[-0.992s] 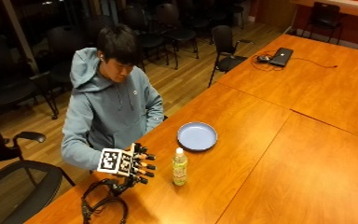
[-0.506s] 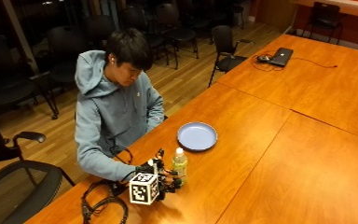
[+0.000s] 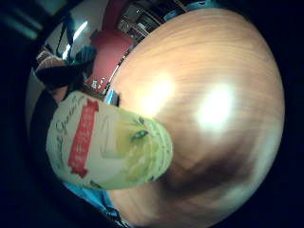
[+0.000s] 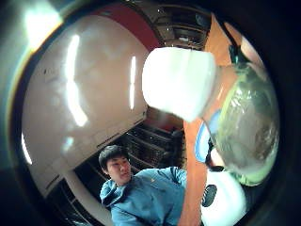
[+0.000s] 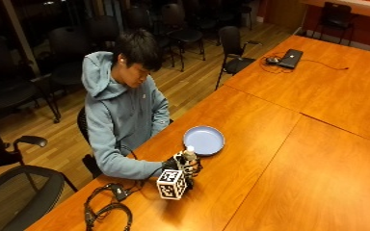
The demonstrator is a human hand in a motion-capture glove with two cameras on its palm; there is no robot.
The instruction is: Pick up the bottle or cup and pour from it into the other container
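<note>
Orange wooden table point(image 5: 287, 159): gloved right hand point(image 5: 178, 166) curled round small white-capped clear plastic bottle point(image 5: 189, 155), just beside round pale-blue plate point(image 5: 204, 140).

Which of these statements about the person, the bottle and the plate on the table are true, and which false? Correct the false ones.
1. The gloved right hand is at the bottle. True.
2. The bottle's cap is off. False: a white cap is on.
3. The blue plate lies on the wooden table, beyond the bottle. True.
4. The bottle is tipped over the plate. False: it is upright beside it.
</note>
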